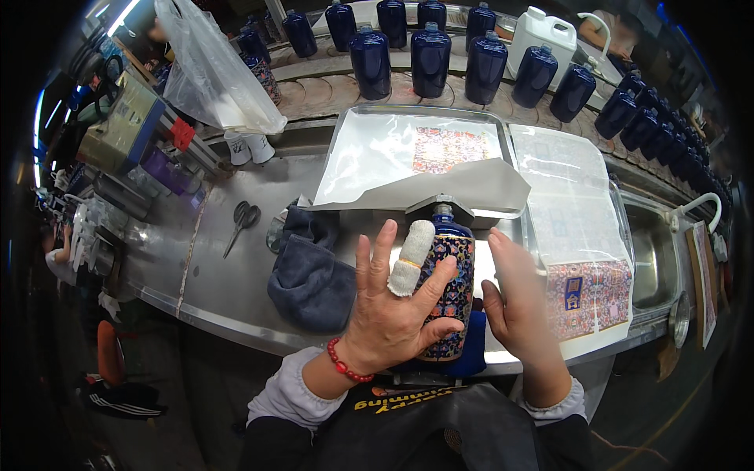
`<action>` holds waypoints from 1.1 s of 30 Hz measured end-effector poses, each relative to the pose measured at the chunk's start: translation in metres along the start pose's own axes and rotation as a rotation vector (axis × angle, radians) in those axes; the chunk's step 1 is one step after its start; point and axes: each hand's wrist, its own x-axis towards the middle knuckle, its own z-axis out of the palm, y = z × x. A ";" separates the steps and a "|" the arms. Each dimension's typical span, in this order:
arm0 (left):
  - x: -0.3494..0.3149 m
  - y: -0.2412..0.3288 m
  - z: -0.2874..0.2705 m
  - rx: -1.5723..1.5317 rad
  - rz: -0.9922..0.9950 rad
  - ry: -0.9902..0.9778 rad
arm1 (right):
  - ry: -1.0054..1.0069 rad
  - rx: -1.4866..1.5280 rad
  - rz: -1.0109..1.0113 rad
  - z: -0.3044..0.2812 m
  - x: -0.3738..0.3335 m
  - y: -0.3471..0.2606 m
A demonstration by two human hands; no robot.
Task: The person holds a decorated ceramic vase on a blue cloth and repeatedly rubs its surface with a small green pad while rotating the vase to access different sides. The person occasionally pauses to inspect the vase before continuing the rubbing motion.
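A metal counter (212, 255) curves across the view in front of you. At its left stand tools and containers, with a clear plastic bag (208, 74) hanging over two small white containers (250, 147). Dark scissors (240, 228) lie on bare metal, and to their right is a crumpled grey-blue cloth (314, 282). Near the middle, a tray (408, 108) holds pale sheeting with a colourful patterned sheet (452, 147). Behind it, glossy blue bottles (428, 61) stand on a curved conveyor (314, 98), a white jug (542, 43) among them. To the right of the tray lie printed sheets (597, 290), then a metal sink (650, 267) with a white tap (701, 202).

Directly before you is a patterned bottle (457, 294), dark blue under a multicoloured design, its neck pointing away from you at a dark metal bracket (440, 206). Your left grip (385, 326) has its fingers spread apart, the middle one wrapped in pale cloth (412, 257); index finger and thumb rest on the bottle's face. Your right grip (514, 302), blurred, stands just beside the bottle's right side, thumb apart from its extended fingers, seemingly holding nothing.
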 end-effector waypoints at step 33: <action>0.046 -0.025 0.013 -0.772 -0.380 0.065 | -0.229 0.300 0.053 -0.050 0.089 0.026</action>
